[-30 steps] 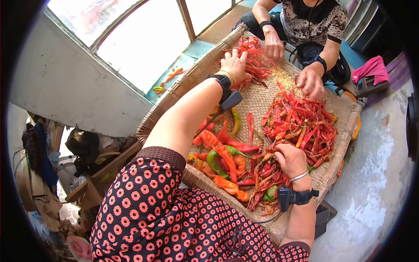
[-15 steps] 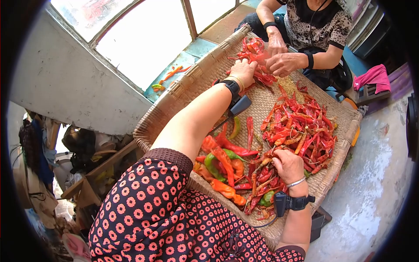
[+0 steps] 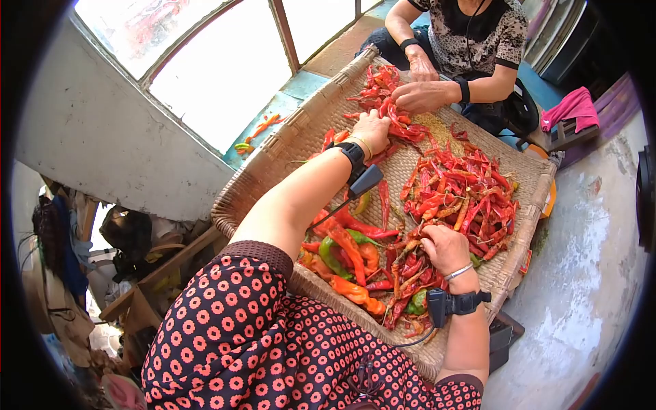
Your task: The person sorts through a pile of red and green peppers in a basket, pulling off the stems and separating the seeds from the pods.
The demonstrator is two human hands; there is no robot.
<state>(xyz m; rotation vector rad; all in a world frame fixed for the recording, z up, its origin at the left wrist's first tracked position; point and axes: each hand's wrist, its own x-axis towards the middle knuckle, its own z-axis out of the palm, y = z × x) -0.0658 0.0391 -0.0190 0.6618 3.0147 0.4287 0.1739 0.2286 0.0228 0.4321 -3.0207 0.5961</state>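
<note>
A woven tray [image 3: 263, 154] holds red, orange and green chili peppers. My left hand [image 3: 372, 131] reaches to its far part. The fingers are bent down and closed over red chili peppers [image 3: 396, 117] there. Near the front right, my right hand [image 3: 447, 249] rests at the edge of a heap of wrinkled dried red chili peppers [image 3: 465, 195]. Its fingers are curled together, and what they hold, if anything, is hidden. Plump fresh peppers [image 3: 352, 290], orange, red and green, lie to the left of this hand.
Across the tray, another person's hands [image 3: 427, 94] work at the far chilies, beside loose pale seeds [image 3: 437, 130]. A window and a blue sill [image 3: 283, 102] with a few peppers run along the left. A pink cloth [image 3: 572, 109] lies on a stool at right.
The whole view has shifted slightly. My left hand stays at the far chilies, its fingers now more over them. My right hand remains at the heap's edge. The other person's hands have moved slightly.
</note>
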